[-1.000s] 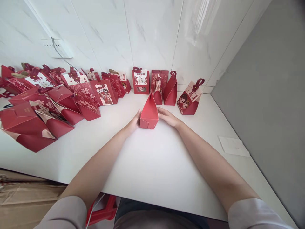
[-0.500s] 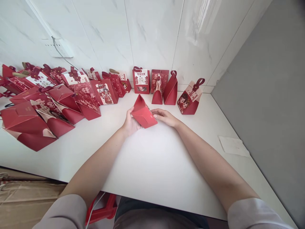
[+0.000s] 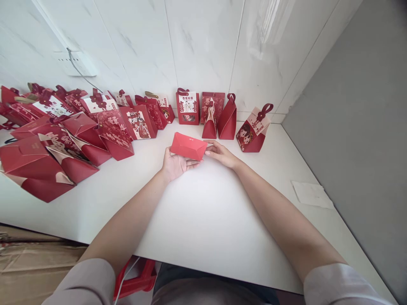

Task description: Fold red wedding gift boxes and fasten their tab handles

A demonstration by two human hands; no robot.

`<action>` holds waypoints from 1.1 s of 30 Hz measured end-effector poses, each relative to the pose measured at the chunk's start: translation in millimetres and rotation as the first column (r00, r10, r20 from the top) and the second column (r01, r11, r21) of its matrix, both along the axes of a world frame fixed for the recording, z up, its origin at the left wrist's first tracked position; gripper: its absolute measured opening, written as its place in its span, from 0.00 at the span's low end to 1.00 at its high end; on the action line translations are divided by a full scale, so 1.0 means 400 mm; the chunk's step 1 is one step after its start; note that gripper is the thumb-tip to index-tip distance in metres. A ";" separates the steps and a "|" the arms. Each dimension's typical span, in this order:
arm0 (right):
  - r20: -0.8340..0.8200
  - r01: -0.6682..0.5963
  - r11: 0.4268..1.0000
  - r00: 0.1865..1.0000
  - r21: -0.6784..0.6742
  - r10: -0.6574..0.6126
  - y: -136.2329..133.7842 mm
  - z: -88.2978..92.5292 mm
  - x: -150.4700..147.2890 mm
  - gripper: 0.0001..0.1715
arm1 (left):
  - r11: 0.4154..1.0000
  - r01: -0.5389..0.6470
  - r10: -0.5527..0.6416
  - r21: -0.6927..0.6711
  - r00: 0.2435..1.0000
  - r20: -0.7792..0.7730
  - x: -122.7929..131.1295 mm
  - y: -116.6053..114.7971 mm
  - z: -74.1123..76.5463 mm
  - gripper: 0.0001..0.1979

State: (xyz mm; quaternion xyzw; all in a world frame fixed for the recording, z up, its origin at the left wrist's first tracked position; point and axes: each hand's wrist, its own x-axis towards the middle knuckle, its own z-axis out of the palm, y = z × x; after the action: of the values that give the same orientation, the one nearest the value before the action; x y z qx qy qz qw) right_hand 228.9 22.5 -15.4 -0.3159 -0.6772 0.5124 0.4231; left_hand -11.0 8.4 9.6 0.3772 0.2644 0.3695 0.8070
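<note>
A small red gift box [image 3: 188, 146] is held up over the table, its flat underside with folded flaps turned toward me. My left hand [image 3: 174, 165] supports it from below and at its left end, palm up, the fingertips showing under the lower edge. At the box's right end, my right hand [image 3: 221, 155] grips the edge with bent fingers; some fingertips are hidden behind it. The printed front and any handle of this box face away from view.
Several red gift boxes with ribbon handles crowd the left of the white table [image 3: 203, 220]. More stand along the tiled wall, including a tilted-looking box [image 3: 253, 129] at right. A white paper [image 3: 312, 194] lies near the grey partition [image 3: 356, 106]. A red stool [image 3: 140, 279] stands below.
The box has been turned in my hands: its peaked side showed before, and now its flat bottom faces me. My left palm has opened out more beneath it; my right hand barely moved.
</note>
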 end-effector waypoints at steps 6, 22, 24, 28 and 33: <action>0.000 0.010 1.000 1.000 0.018 -0.010 0.003 -0.006 0.001 0.40 | 0.999 -0.025 0.025 -0.033 1.000 -0.001 0.005 -0.001 0.001 0.39; -0.077 0.082 0.996 0.993 -0.038 -0.085 0.012 -0.009 0.009 0.42 | 0.970 -0.243 0.240 -0.019 0.967 -0.084 0.014 -0.001 -0.009 0.19; -0.110 0.110 0.992 0.987 -0.069 -0.117 0.017 -0.013 0.008 0.43 | 0.945 -0.323 0.325 0.044 0.943 -0.072 0.017 0.001 -0.015 0.14; -0.125 0.059 0.997 0.990 -0.047 -0.065 0.022 -0.019 0.004 0.37 | 0.846 -0.476 0.503 0.240 0.862 -0.066 0.024 0.004 -0.021 0.18; -0.108 0.012 1.000 0.994 -0.018 -0.014 0.017 -0.012 0.003 0.31 | 0.806 -0.487 0.551 0.337 0.825 -0.127 0.025 0.004 -0.024 0.17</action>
State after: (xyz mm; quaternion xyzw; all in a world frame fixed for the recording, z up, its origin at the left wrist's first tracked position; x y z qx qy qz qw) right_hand 230.1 29.2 -20.4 -0.2959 -0.6468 0.5319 0.4595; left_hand -0.9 10.1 0.1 0.4421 0.3881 0.5678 0.5758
